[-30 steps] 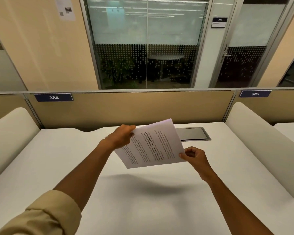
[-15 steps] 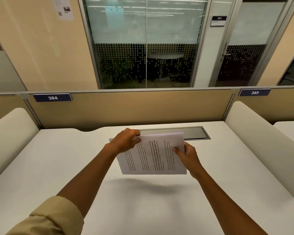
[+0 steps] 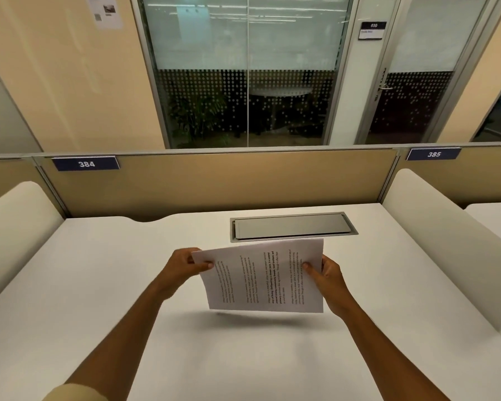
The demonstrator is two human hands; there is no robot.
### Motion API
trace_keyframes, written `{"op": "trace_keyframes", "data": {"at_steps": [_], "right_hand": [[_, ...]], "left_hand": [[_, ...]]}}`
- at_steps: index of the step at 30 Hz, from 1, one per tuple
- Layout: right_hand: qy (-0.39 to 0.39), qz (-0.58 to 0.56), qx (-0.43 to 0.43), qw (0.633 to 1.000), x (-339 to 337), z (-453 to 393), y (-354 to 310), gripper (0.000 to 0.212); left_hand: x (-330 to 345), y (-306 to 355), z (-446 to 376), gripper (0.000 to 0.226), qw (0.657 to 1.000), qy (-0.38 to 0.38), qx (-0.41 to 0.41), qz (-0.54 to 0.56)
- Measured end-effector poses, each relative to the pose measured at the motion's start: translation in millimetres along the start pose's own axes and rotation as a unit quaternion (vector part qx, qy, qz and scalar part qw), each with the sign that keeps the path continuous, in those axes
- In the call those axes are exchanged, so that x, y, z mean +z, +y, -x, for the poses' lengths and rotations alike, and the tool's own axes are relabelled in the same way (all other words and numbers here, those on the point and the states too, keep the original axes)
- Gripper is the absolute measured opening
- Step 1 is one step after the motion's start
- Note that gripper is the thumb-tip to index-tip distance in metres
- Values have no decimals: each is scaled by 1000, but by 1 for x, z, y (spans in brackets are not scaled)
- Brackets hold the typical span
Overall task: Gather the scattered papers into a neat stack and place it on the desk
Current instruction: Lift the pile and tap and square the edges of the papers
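Observation:
A thin stack of printed white papers (image 3: 262, 277) hangs a little above the white desk (image 3: 99, 285), tilted with its near edge low and casting a shadow below. My left hand (image 3: 182, 266) pinches the stack's upper left corner, thumb on top. My right hand (image 3: 327, 277) grips the right edge, thumb on the printed face. The sheets look roughly aligned, with a slight offset at the left corner.
A grey metal cable hatch (image 3: 292, 226) is set into the desk just beyond the papers. Padded white dividers stand at the left (image 3: 15, 227) and right (image 3: 434, 235). A tan partition (image 3: 214, 180) with signs 384 and 385 closes the far edge.
The papers have come down toward the desk and squared up from a slanted pose. My right hand shifted from the lower right corner to the right edge.

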State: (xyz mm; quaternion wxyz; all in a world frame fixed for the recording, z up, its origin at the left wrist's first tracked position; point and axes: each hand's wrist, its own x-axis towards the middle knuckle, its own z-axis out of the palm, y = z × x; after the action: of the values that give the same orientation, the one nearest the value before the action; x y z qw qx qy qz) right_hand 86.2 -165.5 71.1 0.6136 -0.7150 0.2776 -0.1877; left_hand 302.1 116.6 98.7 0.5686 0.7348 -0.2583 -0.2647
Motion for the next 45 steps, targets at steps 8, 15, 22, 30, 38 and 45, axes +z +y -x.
{"op": "trace_keyframes", "data": {"at_steps": [8,15,22,30,38,45], "right_hand": [[5,20,1,1000,12,1,4,18],[37,33,-17,999,18,-3,2,23],[52,0,26,998,25,14,44,32],[54,19,39,998,25,8,46,33],[56,32,39,997,27,8,45,35],[45,70,56,995,26,8,47,36]], "left_hand": [[44,-42,16,21,980,112,-25,166],[61,-32,13,10,974,197,8,116],[71,-63,22,22,980,192,-3,47],[74,-75,25,23,980,196,1,14],[73,-82,25,24,979,202,-5,17],[73,-87,28,27,983,179,-29,-1]]}}
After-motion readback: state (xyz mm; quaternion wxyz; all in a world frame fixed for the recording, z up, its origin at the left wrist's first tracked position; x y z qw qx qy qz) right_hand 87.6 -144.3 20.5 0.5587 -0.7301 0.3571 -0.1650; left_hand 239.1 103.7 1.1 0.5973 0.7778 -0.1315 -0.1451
